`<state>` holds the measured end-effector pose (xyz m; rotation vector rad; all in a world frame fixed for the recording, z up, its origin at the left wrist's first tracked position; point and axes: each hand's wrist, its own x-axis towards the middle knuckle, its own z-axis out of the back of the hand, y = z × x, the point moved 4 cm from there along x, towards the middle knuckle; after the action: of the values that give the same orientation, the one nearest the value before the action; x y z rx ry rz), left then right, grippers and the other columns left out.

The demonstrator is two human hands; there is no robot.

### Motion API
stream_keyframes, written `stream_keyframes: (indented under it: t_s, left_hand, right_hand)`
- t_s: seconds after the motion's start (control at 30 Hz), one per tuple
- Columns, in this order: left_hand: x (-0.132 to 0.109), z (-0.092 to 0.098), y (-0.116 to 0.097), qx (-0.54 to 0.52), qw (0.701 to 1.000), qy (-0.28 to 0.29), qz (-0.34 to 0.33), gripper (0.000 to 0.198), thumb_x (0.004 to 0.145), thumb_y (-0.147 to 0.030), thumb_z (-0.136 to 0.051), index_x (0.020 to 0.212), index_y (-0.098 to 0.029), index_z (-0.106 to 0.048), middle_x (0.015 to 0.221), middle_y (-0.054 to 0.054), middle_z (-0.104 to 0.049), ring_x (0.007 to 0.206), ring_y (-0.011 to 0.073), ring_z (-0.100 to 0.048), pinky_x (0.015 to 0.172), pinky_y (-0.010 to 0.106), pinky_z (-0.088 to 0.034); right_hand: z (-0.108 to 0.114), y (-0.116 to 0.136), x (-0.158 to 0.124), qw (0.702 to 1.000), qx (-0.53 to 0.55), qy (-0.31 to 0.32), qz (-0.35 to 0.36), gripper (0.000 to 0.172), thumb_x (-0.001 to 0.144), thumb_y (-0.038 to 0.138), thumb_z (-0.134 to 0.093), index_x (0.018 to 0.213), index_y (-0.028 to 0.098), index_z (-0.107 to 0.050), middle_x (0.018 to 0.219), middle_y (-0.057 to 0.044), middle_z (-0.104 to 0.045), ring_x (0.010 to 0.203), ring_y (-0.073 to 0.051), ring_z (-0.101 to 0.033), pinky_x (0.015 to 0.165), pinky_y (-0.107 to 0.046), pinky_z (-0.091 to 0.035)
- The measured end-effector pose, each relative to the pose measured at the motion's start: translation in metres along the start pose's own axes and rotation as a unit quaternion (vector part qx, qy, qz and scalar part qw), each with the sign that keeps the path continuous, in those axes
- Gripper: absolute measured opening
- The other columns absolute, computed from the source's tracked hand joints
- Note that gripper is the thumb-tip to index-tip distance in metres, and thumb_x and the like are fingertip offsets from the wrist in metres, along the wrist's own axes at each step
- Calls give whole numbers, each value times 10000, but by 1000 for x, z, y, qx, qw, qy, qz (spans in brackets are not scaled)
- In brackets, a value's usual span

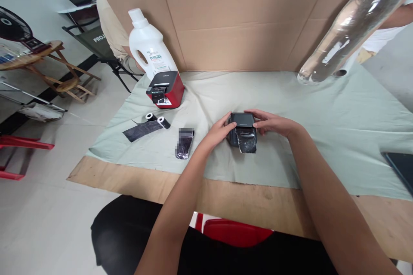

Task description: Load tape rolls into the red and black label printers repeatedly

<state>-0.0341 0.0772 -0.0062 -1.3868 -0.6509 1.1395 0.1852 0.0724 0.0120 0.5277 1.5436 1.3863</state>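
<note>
A small black portable printer (242,119) sits on the green cloth in front of me, with a shiny black strip (248,142) coming out of its front. My left hand (222,129) grips its left side, thumb on the front edge. On the opposite side, my right hand (272,122) holds it with the thumb at the front corner and a finger along the back edge. Left of the printer lies a loose shiny black strip (185,145), partly blurred out. Two small black rolls (163,123) with white ends rest farther left beside a long dark strip (142,130).
A red and black printer (174,90) stands at the back left before a white detergent bottle (151,47). Cardboard (238,21) walls off the far side. A clear bottle (351,25) leans at the right. A dark flat device (402,169) lies at the right edge.
</note>
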Motion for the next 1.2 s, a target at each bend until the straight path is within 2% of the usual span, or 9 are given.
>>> stream_keyframes:
  t_s: [0.17, 0.33, 0.53, 0.63, 0.77, 0.9, 0.97, 1.07, 1.2]
  left_hand:
    - [-4, -1, -8, -34, 999, 9, 15, 692, 949, -270, -620, 1592, -216, -372, 799, -19, -498, 571, 82, -421, 512, 207, -371]
    - [-4, -2, 0, -25, 1000, 1, -19, 678, 951, -298, -623, 1580, -183, -395, 704, -46, -464, 550, 90, -424, 505, 210, -369]
    - [-8, -1, 6, -8, 997, -8, -72, 743, 899, -332, -692, 1569, -171, -414, 741, -34, -499, 628, 107, -460, 596, 228, -422]
    - [-13, 2, 2, -18, 997, 38, -69, 834, 816, -213, -719, 1580, -175, -386, 771, -37, -523, 661, 107, -483, 624, 227, -426]
    - [-14, 8, 3, -40, 996, 71, -38, 936, 719, -100, -636, 1598, -166, -320, 838, -28, -546, 634, 92, -505, 532, 204, -378]
    - [-6, 10, 12, -49, 998, 31, -29, 933, 706, -59, -528, 1594, -127, -250, 937, 7, -567, 595, 87, -522, 479, 213, -360]
    - [-4, 9, 14, 0, 998, -4, -55, 846, 755, -63, -491, 1571, -135, -281, 986, 30, -600, 628, 105, -556, 533, 232, -429]
    - [-10, 1, 6, 176, 967, -60, -176, 623, 855, -111, -482, 1477, -149, -454, 1086, 82, -657, 909, 181, -646, 854, 333, -539]
    - [-25, -29, 3, 422, 859, 2, -289, 454, 995, -287, -461, 1431, -201, -554, 1510, 125, -529, 1428, 290, -447, 1217, 504, -316]
  right_hand:
    - [-7, 4, 3, 998, 25, -49, 3, 624, 735, 264, -704, 1345, 301, -579, 1171, -40, -615, 757, -161, -575, 587, -256, -478]
    - [-19, 0, 2, 995, 8, -98, -31, 731, 746, 299, -643, 1460, 307, -486, 1022, -23, -621, 696, -156, -555, 596, -265, -464]
    - [-40, 10, -12, 962, -122, -242, -23, 742, 796, 453, -691, 1460, 223, -453, 1415, -143, -549, 991, -271, -637, 754, -335, -535]
    - [-57, 25, -14, 939, -235, -244, -50, 864, 767, 492, -743, 1492, 178, -393, 1404, -195, -543, 1188, -350, -592, 930, -396, -515]
    - [-82, 43, -1, 893, -332, -261, -159, 1151, 738, 617, -752, 1618, 162, -165, 1484, -292, -372, 1235, -451, -567, 969, -499, -488]
    - [-98, 52, 12, 853, -366, -313, -200, 1070, 738, 617, -756, 1593, 220, -250, 1461, -276, -348, 1223, -495, -563, 952, -549, -481]
    - [-93, 51, 7, 852, -365, -332, -178, 997, 765, 614, -725, 1572, 223, -289, 1431, -262, -370, 1189, -477, -589, 946, -540, -486]
    - [-58, 45, -23, 844, -353, -383, -128, 960, 787, 603, -684, 1560, 190, -293, 1386, -244, -403, 1131, -431, -626, 953, -508, -496]
    - [25, 22, -84, 797, -368, -466, -107, 861, 801, 598, -651, 1521, 219, -370, 1339, -195, -467, 1143, -401, -624, 961, -492, -507]
